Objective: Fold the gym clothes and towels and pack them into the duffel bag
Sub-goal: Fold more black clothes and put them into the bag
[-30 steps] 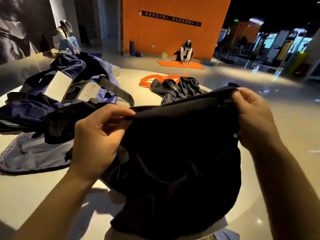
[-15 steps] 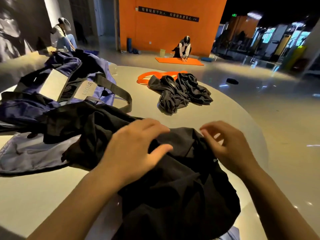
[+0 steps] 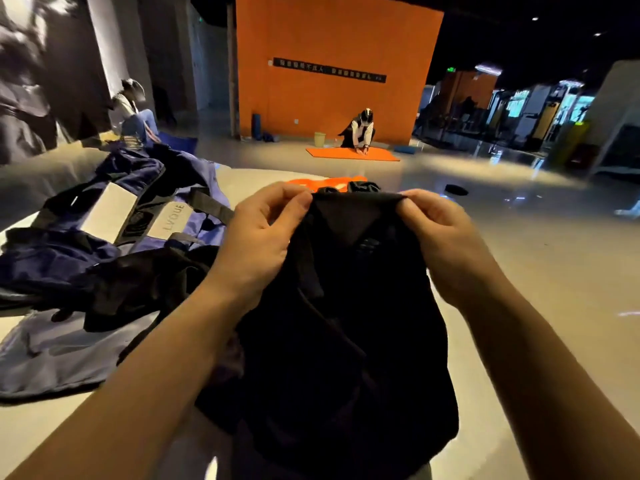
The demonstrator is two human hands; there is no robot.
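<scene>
on the pale table [image 3: 270, 178] lies a blue duffel bag [image 3: 114, 216]. left hand [image 3: 258, 240] and right hand [image 3: 446, 244] pinch the black garment [image 3: 346, 323] by its top edge, fingers curled tight.

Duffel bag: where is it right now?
In the head view, the blue duffel bag lies on the pale table at the left, beside the left hand, which with the right hand holds up the black garment.

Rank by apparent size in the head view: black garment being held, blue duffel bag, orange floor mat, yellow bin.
1. black garment, though nearness to the camera inflates it
2. blue duffel bag, a close second
3. orange floor mat
4. yellow bin

Mat and bin are far off, so their true sizes are unsure.
</scene>
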